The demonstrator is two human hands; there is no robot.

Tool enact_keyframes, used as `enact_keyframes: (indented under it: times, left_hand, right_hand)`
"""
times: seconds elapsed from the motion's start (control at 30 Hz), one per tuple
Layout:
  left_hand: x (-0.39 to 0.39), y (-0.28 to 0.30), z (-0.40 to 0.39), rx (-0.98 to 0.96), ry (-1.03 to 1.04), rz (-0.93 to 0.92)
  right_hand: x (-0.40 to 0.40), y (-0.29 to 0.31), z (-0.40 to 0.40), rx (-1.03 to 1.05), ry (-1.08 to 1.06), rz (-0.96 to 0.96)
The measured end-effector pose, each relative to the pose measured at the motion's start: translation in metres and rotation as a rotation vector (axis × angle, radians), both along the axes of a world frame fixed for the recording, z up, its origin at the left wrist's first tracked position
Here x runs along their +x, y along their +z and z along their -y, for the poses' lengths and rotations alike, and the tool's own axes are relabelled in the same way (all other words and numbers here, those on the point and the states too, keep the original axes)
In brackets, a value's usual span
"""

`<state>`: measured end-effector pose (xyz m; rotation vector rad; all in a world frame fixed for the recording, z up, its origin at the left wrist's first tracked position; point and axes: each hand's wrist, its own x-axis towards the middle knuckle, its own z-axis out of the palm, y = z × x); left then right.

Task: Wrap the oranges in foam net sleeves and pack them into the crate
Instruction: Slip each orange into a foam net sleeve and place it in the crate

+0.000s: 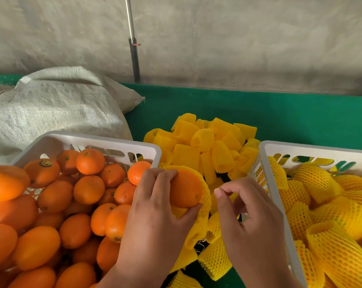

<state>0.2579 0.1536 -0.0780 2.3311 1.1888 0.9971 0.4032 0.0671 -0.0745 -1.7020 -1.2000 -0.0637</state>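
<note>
My left hand (155, 213) grips an orange (185, 189) that sits partly inside a yellow foam net sleeve (206, 196), over the gap between two crates. My right hand (250, 223) hovers just right of it with fingers curled, thumb and forefinger close together; whether they pinch the sleeve's edge I cannot tell. The white crate (105, 142) on the left is heaped with bare oranges (76, 206). In the white crate (279, 148) on the right lie several oranges wrapped in yellow sleeves (321, 183).
A pile of empty yellow foam sleeves (205, 146) lies on the green table (279, 113) between and behind the crates. A white woven sack (55, 104) lies at back left. A metal pole (133, 48) stands against the grey sheet wall.
</note>
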Motion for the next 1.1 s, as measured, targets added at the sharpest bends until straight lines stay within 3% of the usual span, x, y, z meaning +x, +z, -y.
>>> enact_keyframes:
  times: [0.33,0.53,0.6,0.77,1.1]
  left_hand:
    - [0.0,-0.001,0.002,0.115,-0.096,0.003]
    - [0.002,0.0,0.004,0.168,-0.162,0.025]
    - [0.002,0.002,0.005,0.169,-0.172,0.032]
    - [0.001,0.002,0.004,0.182,-0.189,0.018]
    - [0.004,0.005,0.006,0.228,-0.251,-0.031]
  right_hand:
    - [0.002,-0.005,-0.004,-0.139,-0.06,-0.234]
    - [0.003,-0.001,-0.006,-0.232,0.153,-0.733]
    - [0.0,0.003,-0.005,-0.253,0.284,-0.815]
    - [-0.005,0.001,-0.003,-0.299,0.43,-0.655]
    - [0.0,-0.003,-0.004,-0.218,0.184,-0.584]
